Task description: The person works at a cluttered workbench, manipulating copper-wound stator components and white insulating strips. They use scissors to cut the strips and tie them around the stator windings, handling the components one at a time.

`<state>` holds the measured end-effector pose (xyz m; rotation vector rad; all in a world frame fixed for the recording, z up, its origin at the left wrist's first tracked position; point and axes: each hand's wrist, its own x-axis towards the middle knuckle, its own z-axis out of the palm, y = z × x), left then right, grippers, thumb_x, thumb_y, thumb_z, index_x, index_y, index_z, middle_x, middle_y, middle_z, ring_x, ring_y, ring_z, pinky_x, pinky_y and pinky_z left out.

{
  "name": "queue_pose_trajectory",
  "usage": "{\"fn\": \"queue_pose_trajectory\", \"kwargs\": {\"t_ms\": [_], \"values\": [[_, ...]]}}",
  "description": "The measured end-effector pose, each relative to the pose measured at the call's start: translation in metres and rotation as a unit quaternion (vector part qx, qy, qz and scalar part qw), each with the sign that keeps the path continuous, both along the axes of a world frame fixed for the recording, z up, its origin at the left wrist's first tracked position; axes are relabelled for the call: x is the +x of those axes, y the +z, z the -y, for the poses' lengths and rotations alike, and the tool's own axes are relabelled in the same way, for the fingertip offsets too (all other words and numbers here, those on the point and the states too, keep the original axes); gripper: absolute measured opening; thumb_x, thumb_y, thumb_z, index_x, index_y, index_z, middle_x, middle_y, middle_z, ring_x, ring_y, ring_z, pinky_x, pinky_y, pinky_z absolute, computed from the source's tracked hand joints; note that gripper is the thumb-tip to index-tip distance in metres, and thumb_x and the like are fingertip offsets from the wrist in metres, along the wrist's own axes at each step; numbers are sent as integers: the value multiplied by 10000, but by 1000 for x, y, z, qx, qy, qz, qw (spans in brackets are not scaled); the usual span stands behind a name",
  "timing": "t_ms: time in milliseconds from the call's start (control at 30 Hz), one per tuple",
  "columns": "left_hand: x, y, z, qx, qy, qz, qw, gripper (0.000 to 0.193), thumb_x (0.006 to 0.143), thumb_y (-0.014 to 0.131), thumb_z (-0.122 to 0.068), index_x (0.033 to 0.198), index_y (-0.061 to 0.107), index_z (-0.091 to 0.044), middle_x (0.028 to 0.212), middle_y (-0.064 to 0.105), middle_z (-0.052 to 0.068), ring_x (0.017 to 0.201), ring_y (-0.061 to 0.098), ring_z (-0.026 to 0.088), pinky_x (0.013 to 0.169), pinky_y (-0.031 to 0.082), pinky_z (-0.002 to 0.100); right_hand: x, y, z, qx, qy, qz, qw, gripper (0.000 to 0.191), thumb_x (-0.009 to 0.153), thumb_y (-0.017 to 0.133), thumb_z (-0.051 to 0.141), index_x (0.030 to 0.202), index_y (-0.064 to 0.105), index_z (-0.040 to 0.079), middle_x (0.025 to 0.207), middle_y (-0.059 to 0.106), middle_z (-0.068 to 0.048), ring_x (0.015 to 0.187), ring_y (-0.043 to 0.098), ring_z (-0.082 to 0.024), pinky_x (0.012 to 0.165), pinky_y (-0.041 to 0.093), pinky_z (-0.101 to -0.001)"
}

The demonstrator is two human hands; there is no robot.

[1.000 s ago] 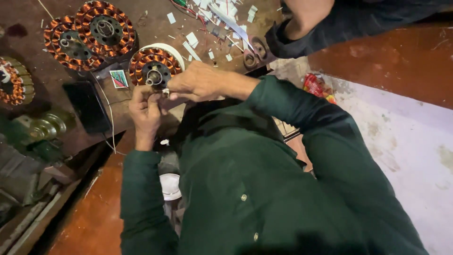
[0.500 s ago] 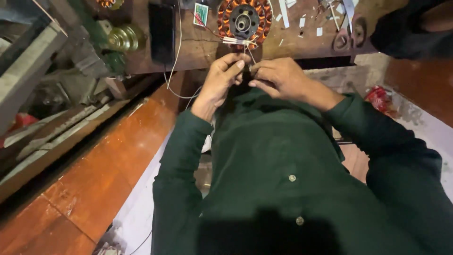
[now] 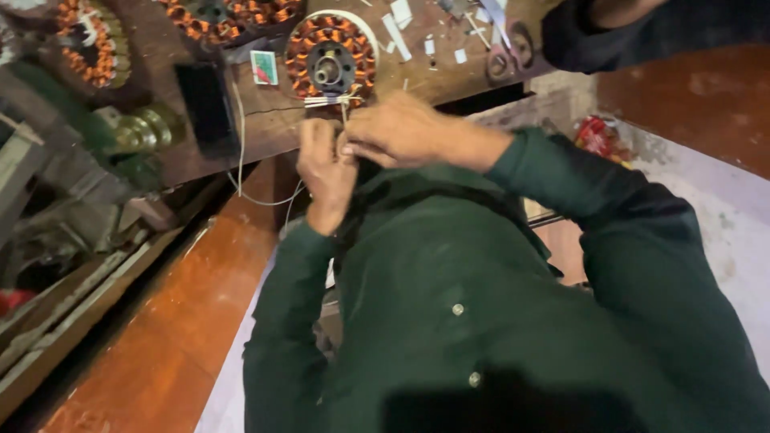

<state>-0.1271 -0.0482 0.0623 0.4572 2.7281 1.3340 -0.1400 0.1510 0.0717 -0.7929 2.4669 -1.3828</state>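
At the upper middle of the frame, a round stator wound with copper-orange coils around a grey metal hub (image 3: 330,58) lies flat on the worn brown wooden desk (image 3: 277,120), close to its near edge so its pale lead wires (image 3: 341,101) hang within reach. The left hand (image 3: 325,164) and the right hand (image 3: 397,128) meet just below it, fingers of each grip pinched together on those leads, held taut for working the ends. A black rectangular block (image 3: 207,100) and a thin white cord (image 3: 241,136) lie left of it. More copper-wound stators (image 3: 233,14) sit at the top edge, pushed aside. Another person's dark sleeve (image 3: 634,32) occupies the upper right.
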Motion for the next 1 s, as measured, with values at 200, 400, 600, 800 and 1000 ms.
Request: {"fn": "queue_pose_trajectory", "kwargs": {"t_ms": [200, 400, 600, 800, 1000], "values": [[-25, -25, 12, 168, 18, 114, 979, 201, 1002, 659, -30, 1197, 619, -7, 934, 623, 83, 836, 599, 205, 779, 502, 350, -18, -28, -35, 52, -4, -195, 980, 267, 924, 743, 248, 1066, 634, 50, 869, 600, -73, 771, 633, -310, 679, 498, -442], [-36, -34, -10, 234, 28, 225, 945, 65, 1120, 583, -86, 1125, 534, -44, 889, 639, 59, 726, 579, 110, 578, 466, 237, -2, -19, -36, 125, 54, -213, 967, 182, 884, 752, 256, 914, 661, 101, 885, 638, -64, 812, 637, -294, 699, 514, -438], [-6, -28, -15, 424, 155, 352, 820, 101, 1013, 639, -55, 1033, 546, -18, 1049, 719, 46, 659, 634, 106, 559, 494, 247, 55, 18, -62, 158, -116, -339, 920, 303, 984, 767, 86, 1279, 701, 73, 1411, 613, -134, 1331, 589, -311, 1185, 464, -500], [10, -37, -9, 243, 178, 205, 931, 160, 1004, 759, -9, 1050, 606, 4, 928, 625, 22, 716, 574, 42, 624, 470, 209, 52, 2, -129, 276, -362, -52, 889, 696, 983, 745, 186, 1521, 376, -58, 1461, 344, -366, 1367, 364, -575, 1205, 307, -657], [4, -16, -4, 1, 69, -6, 998, 250, 1006, 690, -15, 1253, 667, 17, 1100, 693, 163, 954, 688, 292, 840, 548, 379, 47, -41, -119, 225, -303, -268, 886, 908, 982, 738, 209, 1635, 166, -57, 1614, 264, -308, 1499, 298, -514, 1252, 245, -595]]}}
